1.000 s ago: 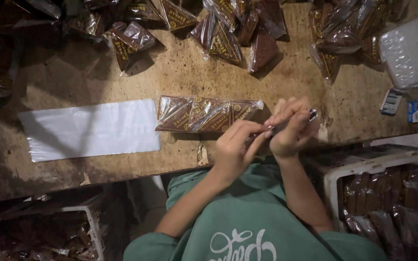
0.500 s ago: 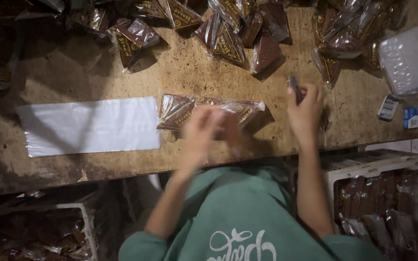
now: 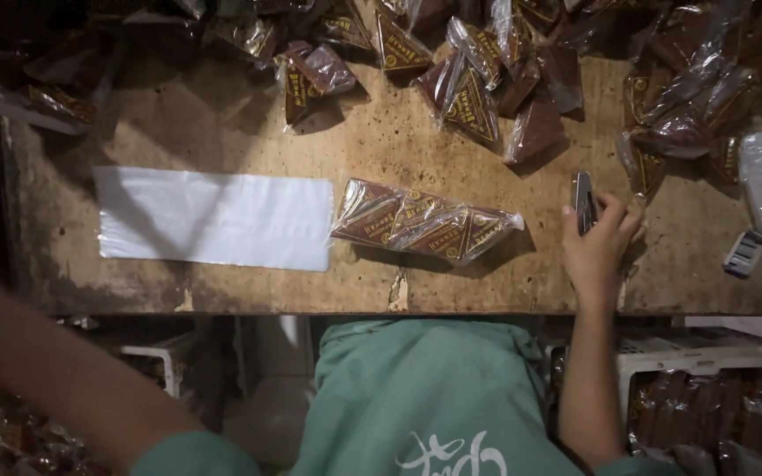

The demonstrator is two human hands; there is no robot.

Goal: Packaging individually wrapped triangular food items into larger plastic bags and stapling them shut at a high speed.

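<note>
Right hand (image 3: 597,242) clamps a small, stiff dark stapler (image 3: 583,199) right of centre; light, gripped mid-body; left hand unseen.

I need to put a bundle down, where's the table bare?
Bare wood lies between the white bag and the far packet heap, and along the near edge below the packed bag. The far edge and right end are crowded. The right hand holds a stapler.
</note>
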